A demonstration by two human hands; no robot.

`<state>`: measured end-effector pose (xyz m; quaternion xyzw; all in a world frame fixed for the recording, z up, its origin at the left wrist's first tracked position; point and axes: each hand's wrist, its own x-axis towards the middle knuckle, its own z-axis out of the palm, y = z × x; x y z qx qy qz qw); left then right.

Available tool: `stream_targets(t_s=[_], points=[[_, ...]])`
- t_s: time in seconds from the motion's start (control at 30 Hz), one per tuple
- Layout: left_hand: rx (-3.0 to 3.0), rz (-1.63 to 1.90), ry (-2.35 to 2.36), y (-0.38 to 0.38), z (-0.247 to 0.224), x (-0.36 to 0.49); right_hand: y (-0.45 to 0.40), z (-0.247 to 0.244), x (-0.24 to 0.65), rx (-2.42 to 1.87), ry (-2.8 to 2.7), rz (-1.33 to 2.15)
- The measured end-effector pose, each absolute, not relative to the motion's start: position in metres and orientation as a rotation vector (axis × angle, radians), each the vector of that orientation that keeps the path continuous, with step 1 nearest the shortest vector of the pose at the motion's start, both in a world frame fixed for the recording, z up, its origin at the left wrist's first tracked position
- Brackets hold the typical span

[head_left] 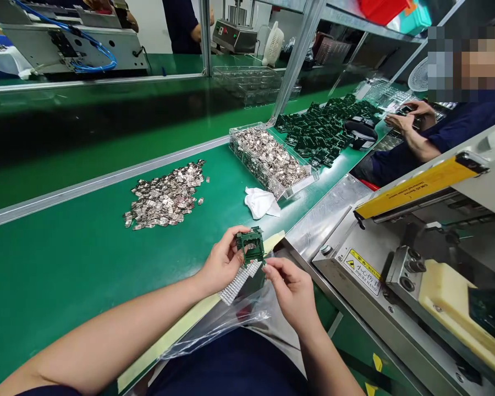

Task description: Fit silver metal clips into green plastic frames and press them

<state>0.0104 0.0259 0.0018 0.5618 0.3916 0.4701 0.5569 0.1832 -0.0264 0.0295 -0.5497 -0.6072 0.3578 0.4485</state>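
Note:
My left hand (226, 261) grips a small green square frame (251, 246) between thumb and fingers, near the bench's front edge. Thumb and index finger of my right hand (291, 289) are pinched together at the frame's lower right corner; whatever small piece they may hold is too small to make out. Below the frame hangs a silvery strip of small parts (236, 286), partly behind my left fingers. Beyond my hands a heap of small metal pieces (165, 197) lies on the green bench (86, 258).
A clear bin (272, 159) full of metal pieces and a white cloth (261, 202) lie ahead. Many green parts (317, 129) are piled behind. A machine (379, 275) stands close on the right; a co-worker's hands (408, 118) are beyond it.

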Motion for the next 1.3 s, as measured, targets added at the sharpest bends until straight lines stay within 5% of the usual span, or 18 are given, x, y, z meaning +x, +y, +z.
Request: stream_targets(t_s=[0.47,0.83,1.1,1.3], points=[[1.404,1.078,0.856,0.025,0.004,0.010,0.001,0.022,0.152,-1.401,-1.586,0.477],[1.421,1.053,0.839,0.026,0.000,0.006,-0.002,0.021,0.172,-1.308,-1.276,0.941],[1.631,0.776,0.640,0.011,0.037,0.040,-0.060,0.064,0.236,-1.118,-1.673,0.725],[1.876,0.504,0.335,0.022,0.082,0.128,-0.146,0.077,0.315,-1.256,-1.303,0.435]])
